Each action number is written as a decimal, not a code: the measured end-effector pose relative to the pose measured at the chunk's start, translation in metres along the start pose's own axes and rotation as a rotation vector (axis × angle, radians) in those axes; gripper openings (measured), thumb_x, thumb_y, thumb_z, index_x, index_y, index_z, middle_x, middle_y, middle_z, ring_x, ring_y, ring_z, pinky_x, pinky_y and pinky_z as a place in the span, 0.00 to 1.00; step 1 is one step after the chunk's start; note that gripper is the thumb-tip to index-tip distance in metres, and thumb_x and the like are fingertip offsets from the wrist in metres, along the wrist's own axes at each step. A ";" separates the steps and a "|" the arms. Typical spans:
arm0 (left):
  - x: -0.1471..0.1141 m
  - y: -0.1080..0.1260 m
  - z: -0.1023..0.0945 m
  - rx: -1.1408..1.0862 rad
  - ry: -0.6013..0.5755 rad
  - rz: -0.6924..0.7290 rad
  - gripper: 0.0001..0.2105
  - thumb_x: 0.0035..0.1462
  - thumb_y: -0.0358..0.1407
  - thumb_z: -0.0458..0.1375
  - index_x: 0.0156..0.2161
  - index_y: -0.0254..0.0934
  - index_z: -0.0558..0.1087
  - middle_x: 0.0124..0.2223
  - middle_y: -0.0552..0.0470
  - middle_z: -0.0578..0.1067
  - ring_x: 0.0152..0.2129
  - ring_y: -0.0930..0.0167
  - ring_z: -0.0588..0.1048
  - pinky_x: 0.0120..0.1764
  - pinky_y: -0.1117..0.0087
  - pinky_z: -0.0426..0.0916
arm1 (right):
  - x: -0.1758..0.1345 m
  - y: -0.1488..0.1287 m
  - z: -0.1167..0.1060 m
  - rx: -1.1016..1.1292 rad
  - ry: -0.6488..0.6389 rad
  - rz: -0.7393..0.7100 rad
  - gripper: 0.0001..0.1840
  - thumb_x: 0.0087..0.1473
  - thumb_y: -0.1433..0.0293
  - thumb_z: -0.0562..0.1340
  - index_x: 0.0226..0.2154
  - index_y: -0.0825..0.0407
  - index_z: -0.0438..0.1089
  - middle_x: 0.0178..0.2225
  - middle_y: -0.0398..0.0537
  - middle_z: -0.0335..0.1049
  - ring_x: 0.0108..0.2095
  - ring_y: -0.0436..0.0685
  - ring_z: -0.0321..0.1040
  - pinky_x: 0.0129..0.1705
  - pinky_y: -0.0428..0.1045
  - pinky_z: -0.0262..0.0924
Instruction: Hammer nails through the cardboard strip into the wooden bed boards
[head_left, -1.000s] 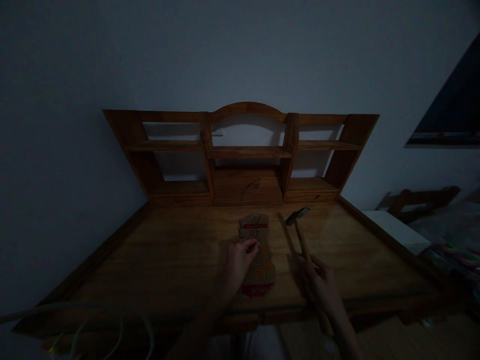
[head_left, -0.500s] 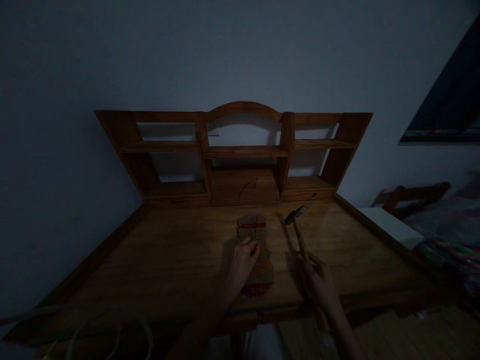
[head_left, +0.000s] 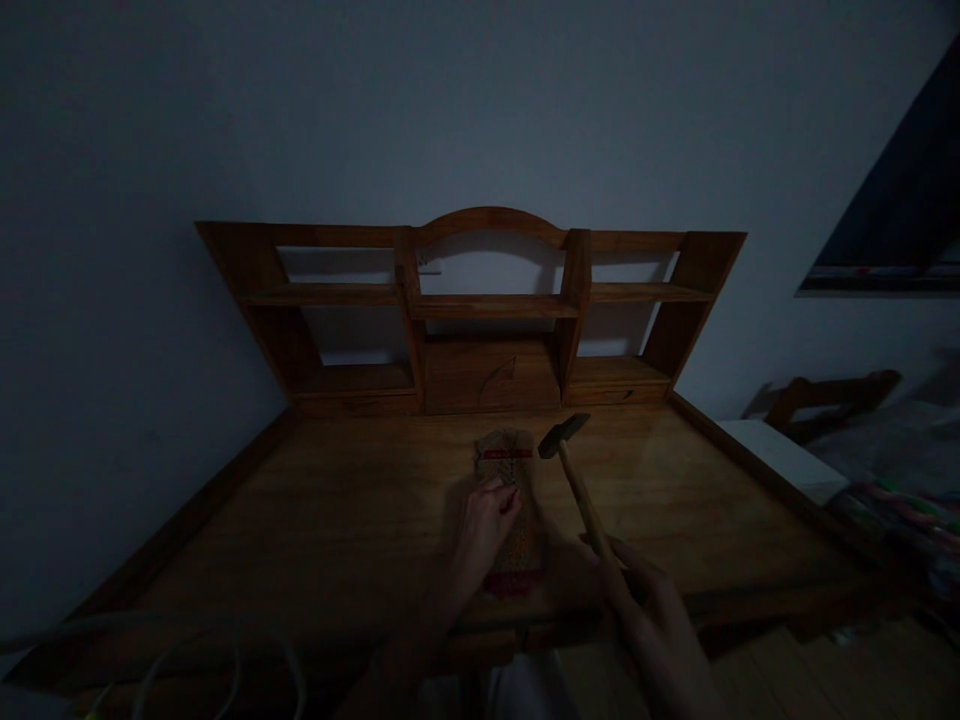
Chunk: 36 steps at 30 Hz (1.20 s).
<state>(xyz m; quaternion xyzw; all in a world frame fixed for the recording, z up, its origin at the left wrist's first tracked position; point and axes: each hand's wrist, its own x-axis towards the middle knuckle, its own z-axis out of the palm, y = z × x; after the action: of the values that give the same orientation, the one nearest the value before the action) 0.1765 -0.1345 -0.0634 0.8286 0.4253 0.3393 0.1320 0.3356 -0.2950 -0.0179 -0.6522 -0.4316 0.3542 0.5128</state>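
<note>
My right hand (head_left: 652, 605) is wrapped round the wooden handle of a hammer (head_left: 589, 510). The hammer's dark metal head is raised, up and to the left of the hand, right of a tan patterned piece with red bands (head_left: 517, 575). That piece looks like cloth or a bag and lies flat on the wooden desk (head_left: 352, 520). Over its middle, my left hand (head_left: 487, 510) is closed in a pinch. A thin dark line shows just above the fingertips; what they hold is too small and dim to make out.
A wooden shelf unit (head_left: 491, 305) stands along the desk's back edge against the wall. To the right are a white surface (head_left: 784, 455), a wooden chair back (head_left: 832, 390) and a heap of plastic. Pale looping cables (head_left: 225, 650) hang at the lower left. The room is dark.
The hammer has come up and to the left, its head nearer the patterned piece, as my right hand moved with it. My left hand stays almost where it was.
</note>
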 end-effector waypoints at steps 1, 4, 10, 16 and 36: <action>0.000 0.000 0.000 0.004 -0.003 0.001 0.11 0.58 0.29 0.52 0.26 0.35 0.72 0.27 0.52 0.70 0.25 0.73 0.68 0.28 0.73 0.56 | -0.004 -0.003 0.001 -0.019 0.002 -0.027 0.27 0.49 0.51 0.63 0.47 0.51 0.73 0.44 0.53 0.74 0.44 0.64 0.69 0.45 0.51 0.64; 0.001 0.000 -0.001 0.026 -0.023 0.007 0.10 0.56 0.27 0.54 0.25 0.34 0.73 0.28 0.51 0.71 0.27 0.72 0.69 0.29 0.73 0.58 | -0.017 -0.013 0.005 -0.083 0.068 -0.049 0.28 0.46 0.50 0.65 0.46 0.49 0.75 0.43 0.54 0.75 0.47 0.67 0.69 0.46 0.53 0.65; 0.002 -0.001 0.002 0.055 -0.002 -0.044 0.08 0.56 0.28 0.55 0.31 0.35 0.77 0.32 0.48 0.76 0.31 0.70 0.72 0.36 0.71 0.63 | -0.041 -0.045 0.015 -0.268 0.059 -0.101 0.26 0.53 0.51 0.59 0.48 0.48 0.73 0.42 0.51 0.77 0.46 0.65 0.72 0.46 0.52 0.67; 0.000 -0.003 0.002 0.013 -0.005 -0.036 0.08 0.56 0.27 0.55 0.32 0.34 0.77 0.33 0.48 0.76 0.31 0.70 0.72 0.35 0.72 0.63 | -0.038 -0.029 0.024 -0.300 0.009 -0.148 0.25 0.56 0.52 0.56 0.48 0.49 0.73 0.41 0.51 0.78 0.44 0.64 0.73 0.44 0.51 0.67; 0.000 -0.007 0.004 0.036 -0.038 -0.002 0.09 0.52 0.23 0.57 0.25 0.34 0.76 0.29 0.49 0.75 0.31 0.69 0.71 0.34 0.71 0.63 | -0.036 -0.004 0.030 -0.412 -0.071 -0.104 0.26 0.57 0.54 0.54 0.51 0.51 0.70 0.39 0.55 0.78 0.41 0.65 0.75 0.43 0.53 0.67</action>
<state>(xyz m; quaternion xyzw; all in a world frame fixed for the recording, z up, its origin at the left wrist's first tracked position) 0.1748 -0.1294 -0.0698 0.8367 0.4296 0.3156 0.1256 0.2943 -0.3166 -0.0196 -0.7070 -0.5460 0.2542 0.3707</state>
